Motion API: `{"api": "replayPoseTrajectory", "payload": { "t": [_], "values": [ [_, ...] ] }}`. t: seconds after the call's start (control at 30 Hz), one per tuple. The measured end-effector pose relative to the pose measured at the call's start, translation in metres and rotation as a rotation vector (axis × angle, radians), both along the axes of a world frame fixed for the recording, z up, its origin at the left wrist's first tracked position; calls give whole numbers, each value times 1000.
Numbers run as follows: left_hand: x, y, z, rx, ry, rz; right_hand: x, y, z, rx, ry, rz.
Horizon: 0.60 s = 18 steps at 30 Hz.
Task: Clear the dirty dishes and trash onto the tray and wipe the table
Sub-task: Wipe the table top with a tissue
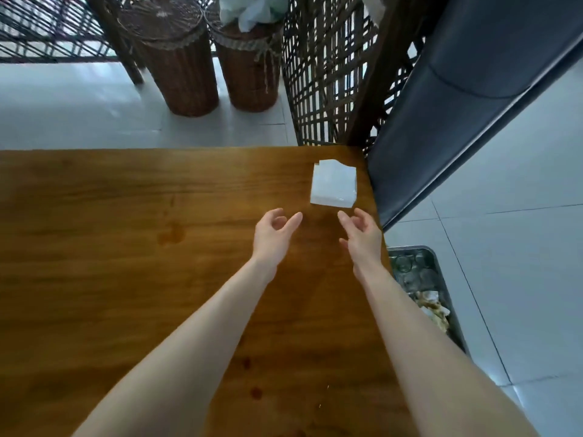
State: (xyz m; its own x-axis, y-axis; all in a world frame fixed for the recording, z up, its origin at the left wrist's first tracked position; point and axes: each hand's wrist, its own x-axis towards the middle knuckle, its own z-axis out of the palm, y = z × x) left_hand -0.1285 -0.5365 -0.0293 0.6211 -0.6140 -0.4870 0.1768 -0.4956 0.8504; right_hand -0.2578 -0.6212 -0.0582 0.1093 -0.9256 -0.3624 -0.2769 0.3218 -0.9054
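A white stack of paper napkins [333, 183] lies near the far right corner of the wooden table [126, 247]. My left hand [273, 232] and my right hand [359, 233] hover just short of the stack, palms facing each other, fingers loosely curled, holding nothing. A metal tray [440, 279] sits below the table's right edge, holding glasses and crumpled trash; my right forearm hides part of it. Dark wet stains mark the tabletop left of my hands and near the front.
Two wicker baskets [179, 58] [249, 67] stand on the tiled floor beyond the table, one with white plastic in it. A woven lattice screen [328, 74] and a dark padded bench [473, 105] flank the far right corner.
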Motion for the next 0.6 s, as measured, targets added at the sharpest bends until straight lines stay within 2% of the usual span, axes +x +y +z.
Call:
{"api": "replayPoseTrajectory", "payload": {
  "t": [0.27, 0.6],
  "values": [
    [19, -78, -24, -53, 0, -151, 24, -55, -19, -80, 86, -3],
    [18, -75, -34, -36, 17, -158, 22, -46, -21, -87, 99, -20]
  ]
}}
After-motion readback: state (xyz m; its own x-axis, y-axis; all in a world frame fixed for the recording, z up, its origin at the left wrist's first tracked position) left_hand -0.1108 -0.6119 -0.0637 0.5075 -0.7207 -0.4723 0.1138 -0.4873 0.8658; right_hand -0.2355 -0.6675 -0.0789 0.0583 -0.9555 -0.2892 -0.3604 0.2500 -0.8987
